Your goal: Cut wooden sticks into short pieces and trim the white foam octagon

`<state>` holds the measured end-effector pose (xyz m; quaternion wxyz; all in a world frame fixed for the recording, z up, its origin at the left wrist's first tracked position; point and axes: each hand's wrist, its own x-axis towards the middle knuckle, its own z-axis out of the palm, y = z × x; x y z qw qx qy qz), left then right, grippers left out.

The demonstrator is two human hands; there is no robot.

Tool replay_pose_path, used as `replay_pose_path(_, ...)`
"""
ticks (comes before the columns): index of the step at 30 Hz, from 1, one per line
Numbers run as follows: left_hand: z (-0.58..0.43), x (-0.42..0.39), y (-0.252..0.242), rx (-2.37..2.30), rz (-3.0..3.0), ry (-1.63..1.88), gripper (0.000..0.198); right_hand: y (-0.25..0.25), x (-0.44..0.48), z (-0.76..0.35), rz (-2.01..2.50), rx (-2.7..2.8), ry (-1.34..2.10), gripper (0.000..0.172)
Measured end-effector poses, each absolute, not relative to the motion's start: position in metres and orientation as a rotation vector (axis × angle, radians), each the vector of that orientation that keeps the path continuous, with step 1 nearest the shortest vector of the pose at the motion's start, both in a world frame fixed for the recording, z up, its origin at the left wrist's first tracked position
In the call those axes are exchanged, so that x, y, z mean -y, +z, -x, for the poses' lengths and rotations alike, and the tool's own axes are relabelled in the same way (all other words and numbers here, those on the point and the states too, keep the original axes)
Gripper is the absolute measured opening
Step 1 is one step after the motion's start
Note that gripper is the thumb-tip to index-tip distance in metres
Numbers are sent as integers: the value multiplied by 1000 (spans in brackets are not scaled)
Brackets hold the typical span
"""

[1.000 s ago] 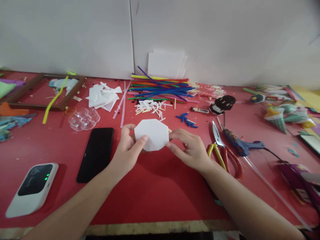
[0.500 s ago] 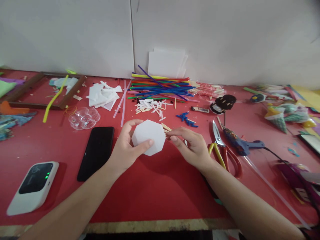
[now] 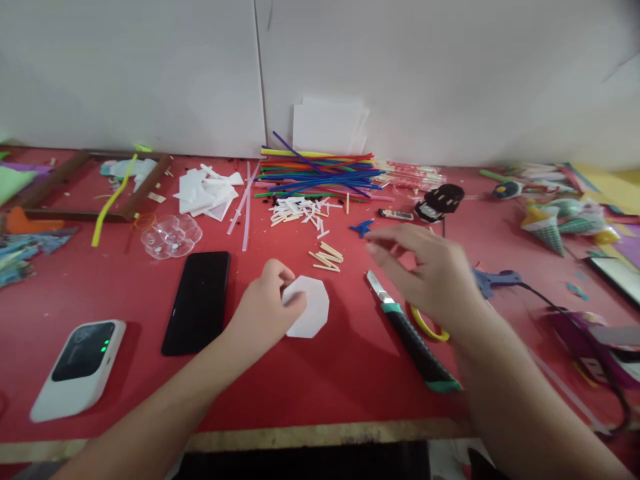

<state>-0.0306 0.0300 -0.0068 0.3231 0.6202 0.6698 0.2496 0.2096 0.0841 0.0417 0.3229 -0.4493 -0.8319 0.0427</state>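
Note:
A white octagonal piece of paper (image 3: 311,308) is low over the red tabletop, pinched at its left edge between the thumb and fingers of my left hand (image 3: 273,303). My right hand (image 3: 425,273) hovers to the right, slightly blurred, thumb and fingers apart with nothing visible between them. Beneath it, the scissors' yellow handle (image 3: 429,325) shows only in part. Short wooden sticks (image 3: 327,257) lie just beyond the octagon. Small blue pieces (image 3: 361,229) sit near my right fingertips. A utility knife (image 3: 417,347) with a black and green handle rests left of my right forearm.
A black phone (image 3: 197,303) and a white device (image 3: 80,370) lie at left. Colourful straw-like sticks (image 3: 320,175) are heaped at the back, behind white scraps (image 3: 303,211). A blue glue gun (image 3: 497,280) with its cord is partly hidden behind my right hand.
My right hand has let go of the wooden sticks, which now lie on the table, and has moved right. My left hand has lowered the octagon. The utility knife is now uncovered.

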Motion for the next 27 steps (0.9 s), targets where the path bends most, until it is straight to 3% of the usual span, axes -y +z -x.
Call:
replay_pose_path(3, 31, -18, 4, -1925, -1912, 289, 21, 54, -65, -230, 1374, 2356, 1, 18)
replay_pose_path(6, 35, -3, 9, -2020, -2141, 72, 25, 36, -39, -245, 1550, 2542, -115, 28)
replay_pose_path(10, 35, 17, 2, -2106, -2352, 264, 32, -3, -8, -254, 1733, 2606, -257, 18)
replay_pose_path(13, 26, 29, -9, -1852, -2454, 475, 39, -15, 5, -254, 1678, 2567, -258, 18)
replay_pose_path(21, 10, 46, -29, -1624, -2549, 478, 39, -1, -2, -236, 1469, 2495, 498, 26)
replay_pose_path(27, 15, 51, -27, -1494, -2590, 492, 44, -4, -8, -219, 1269, 2556, 725, 33)
